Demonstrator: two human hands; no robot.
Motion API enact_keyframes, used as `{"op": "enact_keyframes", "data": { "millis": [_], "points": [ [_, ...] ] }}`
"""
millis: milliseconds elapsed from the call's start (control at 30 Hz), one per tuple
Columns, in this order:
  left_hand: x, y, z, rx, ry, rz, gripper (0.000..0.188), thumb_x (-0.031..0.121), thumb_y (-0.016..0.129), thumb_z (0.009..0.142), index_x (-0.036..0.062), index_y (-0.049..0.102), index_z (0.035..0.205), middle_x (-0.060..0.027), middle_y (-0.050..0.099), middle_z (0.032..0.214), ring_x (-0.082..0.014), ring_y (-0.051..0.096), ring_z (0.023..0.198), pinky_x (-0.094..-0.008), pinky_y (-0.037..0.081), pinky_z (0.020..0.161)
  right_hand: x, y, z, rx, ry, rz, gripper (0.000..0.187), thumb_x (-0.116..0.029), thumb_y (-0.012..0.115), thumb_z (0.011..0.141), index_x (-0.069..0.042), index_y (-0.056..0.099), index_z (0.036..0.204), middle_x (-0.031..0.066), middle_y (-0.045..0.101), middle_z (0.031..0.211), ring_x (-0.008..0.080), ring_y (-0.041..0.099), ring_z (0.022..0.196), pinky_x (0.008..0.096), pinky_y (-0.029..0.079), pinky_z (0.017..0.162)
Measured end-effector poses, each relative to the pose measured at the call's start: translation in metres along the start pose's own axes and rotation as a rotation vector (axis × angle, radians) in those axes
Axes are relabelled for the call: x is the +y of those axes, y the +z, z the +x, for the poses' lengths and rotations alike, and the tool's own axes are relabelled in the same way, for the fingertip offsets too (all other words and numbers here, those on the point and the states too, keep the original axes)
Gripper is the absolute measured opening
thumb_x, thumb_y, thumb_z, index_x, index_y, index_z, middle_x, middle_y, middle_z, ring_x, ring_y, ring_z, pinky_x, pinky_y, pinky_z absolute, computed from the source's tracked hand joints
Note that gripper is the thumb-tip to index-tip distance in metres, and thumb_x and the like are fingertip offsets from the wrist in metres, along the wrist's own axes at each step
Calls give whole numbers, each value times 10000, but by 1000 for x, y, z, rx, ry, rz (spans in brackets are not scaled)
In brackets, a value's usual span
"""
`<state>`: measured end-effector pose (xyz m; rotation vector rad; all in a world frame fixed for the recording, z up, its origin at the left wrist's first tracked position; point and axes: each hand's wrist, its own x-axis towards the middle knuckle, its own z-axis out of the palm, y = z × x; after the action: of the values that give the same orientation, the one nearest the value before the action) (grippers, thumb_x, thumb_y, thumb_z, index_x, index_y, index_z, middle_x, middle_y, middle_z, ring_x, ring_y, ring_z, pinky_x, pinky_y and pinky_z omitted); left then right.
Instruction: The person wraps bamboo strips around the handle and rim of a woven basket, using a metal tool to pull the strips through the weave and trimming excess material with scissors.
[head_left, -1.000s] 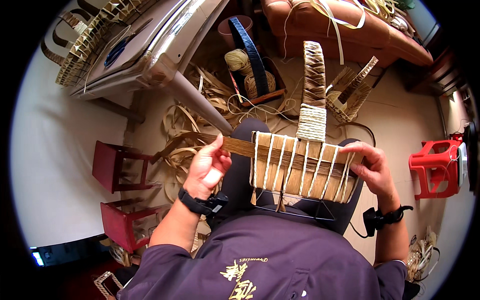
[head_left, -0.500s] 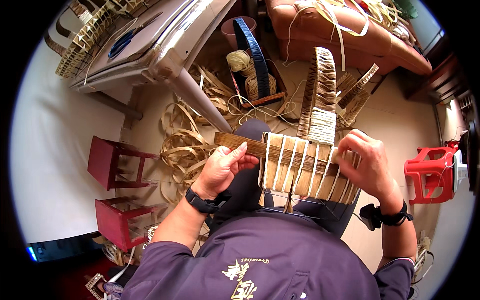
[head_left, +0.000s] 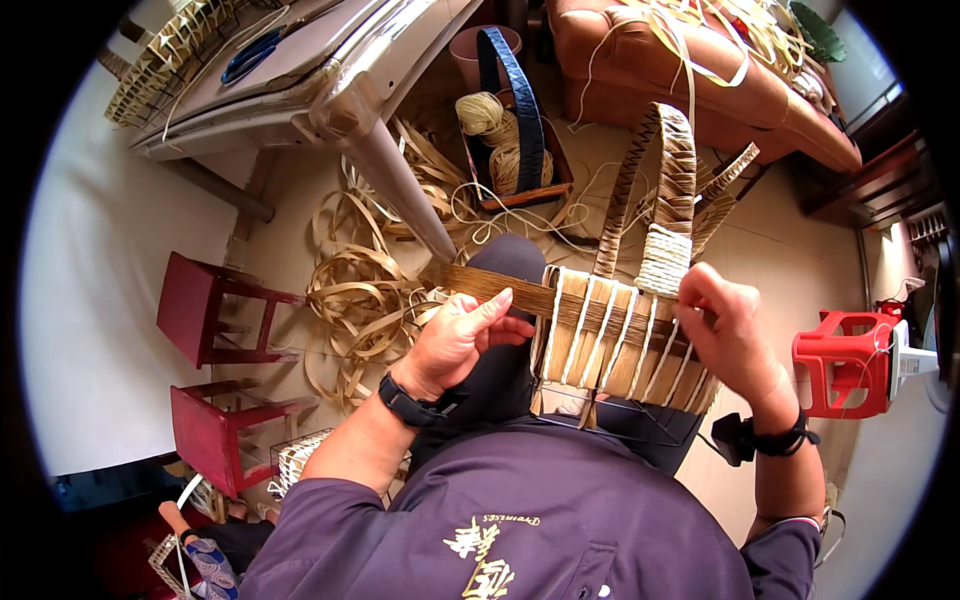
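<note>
A handled basket (head_left: 615,375) rests tilted across my lap, its side made of tan bands crossed by white cords. One wide brown strip (head_left: 505,288) threads among those cords and sticks out past the basket's left side. My left hand (head_left: 465,335) pinches this strip between thumb and fingers. At the right end my right hand (head_left: 725,320) has its fingers curled closed against the basket's upper edge; what they hold is hidden. Above stands the basket's arched handle (head_left: 673,180), wrapped in brown with a cream cord binding at its foot.
Loose tan strips (head_left: 350,290) heap on the floor by the table leg (head_left: 405,190). A dark basket (head_left: 560,190) with yarn balls stands ahead. Two dark red stools (head_left: 200,310) are at left, a red plastic stool (head_left: 840,370) at right. Behind is an orange sofa (head_left: 610,70). Another person's arm (head_left: 180,520) shows at lower left.
The basket has turned slightly, so its handle arch shows wider. My right hand has shifted a little along its right end. My left hand keeps its pinch on the strip.
</note>
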<state>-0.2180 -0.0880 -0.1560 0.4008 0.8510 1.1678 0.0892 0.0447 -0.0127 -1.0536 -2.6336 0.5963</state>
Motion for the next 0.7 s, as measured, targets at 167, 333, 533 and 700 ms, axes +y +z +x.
{"op": "enact_keyframes", "data": {
  "millis": [167,333,533,700],
  "points": [
    [5,-4,3,-22,41,-152,447,373,573,1146,55,620,1456,-93,744,1252,-187,700,1136,-353,574,1005,33,-9,-6,-58,281,456,193,-159,633,1095,25,687,1114,7,685,895,62,606,838,232,497,767],
    [-5,-23,26,-13,-32,-232,451,412,559,1146,118,618,1483,-58,724,1279,-161,659,1163,-350,569,1019,57,-22,-28,-285,401,567,284,-184,686,1044,26,716,1233,20,700,935,104,589,844,302,513,748],
    [-6,-20,38,32,-71,-265,361,383,602,1132,82,712,1299,-42,770,1103,-174,723,1021,-357,606,921,86,-35,-60,-121,235,734,452,-137,775,900,11,687,1318,93,705,1214,194,643,1159,370,527,1030],
    [-4,-18,35,113,-43,-228,322,371,627,1121,78,734,1203,-35,771,1062,-184,728,978,-367,617,892,64,-30,-99,364,105,74,256,-17,799,821,-24,742,1071,148,707,1097,306,702,1045,398,568,925]
  ]
}}
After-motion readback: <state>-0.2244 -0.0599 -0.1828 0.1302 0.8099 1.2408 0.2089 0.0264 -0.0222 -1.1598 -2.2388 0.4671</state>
